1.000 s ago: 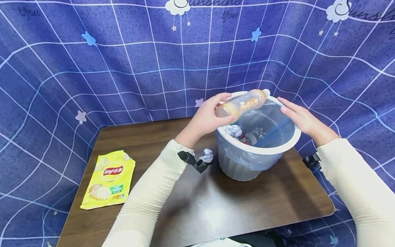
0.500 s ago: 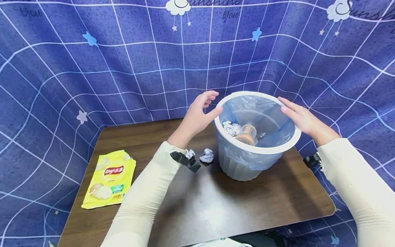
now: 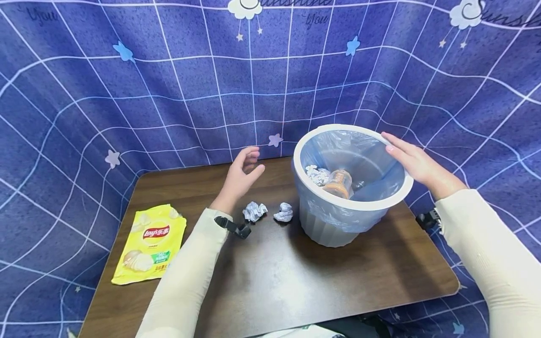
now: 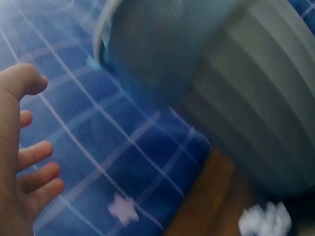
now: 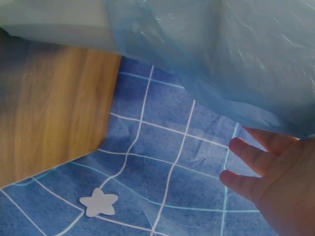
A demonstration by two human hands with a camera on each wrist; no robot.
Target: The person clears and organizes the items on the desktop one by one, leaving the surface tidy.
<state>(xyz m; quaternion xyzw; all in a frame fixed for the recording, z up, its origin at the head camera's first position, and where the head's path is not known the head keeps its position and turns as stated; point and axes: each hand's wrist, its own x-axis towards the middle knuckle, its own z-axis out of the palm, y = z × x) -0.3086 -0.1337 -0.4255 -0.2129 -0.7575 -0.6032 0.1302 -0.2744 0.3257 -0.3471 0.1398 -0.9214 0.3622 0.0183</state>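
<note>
My left hand [image 3: 238, 178] is in the air left of the trash bin [image 3: 329, 230], holding nothing, its fingers loosely bent and apart. Below its wrist lie two crumpled paper balls [image 3: 255, 211] on the table. Fairly straight fingers of my right hand [image 3: 416, 164] touch the white rim at the bin's right side. In the right wrist view, that hand's fingers extend beside the bluish liner bag [image 5: 211, 64]. Inside the lined bin rest a plastic bottle [image 3: 339, 183] with an orange end and a crumpled white paper [image 3: 317, 175].
A yellow Lay's chip bag [image 3: 150, 246] lies flat at the table's left. The brown wooden table [image 3: 270, 281] ends at a rounded right corner. A blue gridded curtain [image 3: 203, 84] hangs closely behind and around it.
My left hand has let go of the bottle, which dropped into the bin, and has moved left and down away from the rim. My right hand has stayed at the rim.
</note>
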